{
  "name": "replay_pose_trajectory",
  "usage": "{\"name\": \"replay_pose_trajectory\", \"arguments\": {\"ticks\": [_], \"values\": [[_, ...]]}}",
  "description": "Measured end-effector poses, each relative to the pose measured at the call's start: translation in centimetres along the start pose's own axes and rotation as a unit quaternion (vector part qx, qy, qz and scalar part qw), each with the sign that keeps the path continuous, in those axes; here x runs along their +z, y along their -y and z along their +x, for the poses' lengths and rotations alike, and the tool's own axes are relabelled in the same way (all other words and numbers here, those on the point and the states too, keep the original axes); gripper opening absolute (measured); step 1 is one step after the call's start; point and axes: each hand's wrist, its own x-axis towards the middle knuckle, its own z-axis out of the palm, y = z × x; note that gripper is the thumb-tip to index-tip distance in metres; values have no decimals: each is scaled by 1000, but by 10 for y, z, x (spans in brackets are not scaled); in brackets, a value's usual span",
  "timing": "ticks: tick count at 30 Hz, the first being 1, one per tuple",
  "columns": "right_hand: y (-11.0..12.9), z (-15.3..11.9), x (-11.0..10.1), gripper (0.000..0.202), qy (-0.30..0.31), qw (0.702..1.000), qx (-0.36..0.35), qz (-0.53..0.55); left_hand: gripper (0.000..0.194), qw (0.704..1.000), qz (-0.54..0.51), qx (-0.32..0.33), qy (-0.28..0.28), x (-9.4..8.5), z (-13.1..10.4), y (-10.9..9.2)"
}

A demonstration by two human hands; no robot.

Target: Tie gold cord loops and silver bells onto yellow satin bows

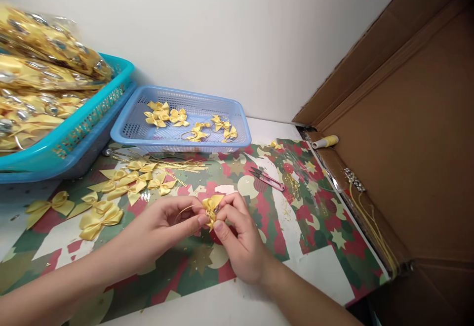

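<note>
Both hands pinch one gold ribbon bow (212,206) above the patterned sheet. My left hand (181,220) is closed on its left side, and a thin gold wire (182,211) loops out beside those fingers. My right hand (237,232) is closed on the bow's right side, with thumb and forefinger near its middle. A small silvery piece shows at the bow's centre, partly hidden by the fingers. Several loose gold bows (128,180) lie to the left on the sheet, and gold wire strips (181,164) lie behind them.
A blue basket (181,143) holding several bows with wire loops stands at the back. Left of it, a teal basket (122,66) is piled with bagged gold bows. Pink-handled thread snips (272,182) lie beyond my right hand. A cardboard wall (407,143) bounds the right side.
</note>
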Motion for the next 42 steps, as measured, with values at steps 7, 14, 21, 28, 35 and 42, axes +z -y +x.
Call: {"name": "replay_pose_trajectory", "arguments": {"ticks": [7,14,21,28,35,42], "values": [[-2,-1,2,26,3,1000,-3,4,34,999,-30,-31,22,0,2,4],[-3,-1,4,26,4,999,5,31,33,998,-31,-49,25,2,1,2],[4,2,-11,12,-6,998,31,-46,38,998,-16,-22,-64,2,1,2],[-1,2,-9,15,-32,996,7,-82,37,998,-26,-32,-42,2,-1,3],[-6,3,-3,15,-62,997,24,-43,30,994,-71,-11,-87,9,1,5],[-8,2,0,14,-90,995,30,-35,32,996,-35,-44,-66,13,-3,2]]}}
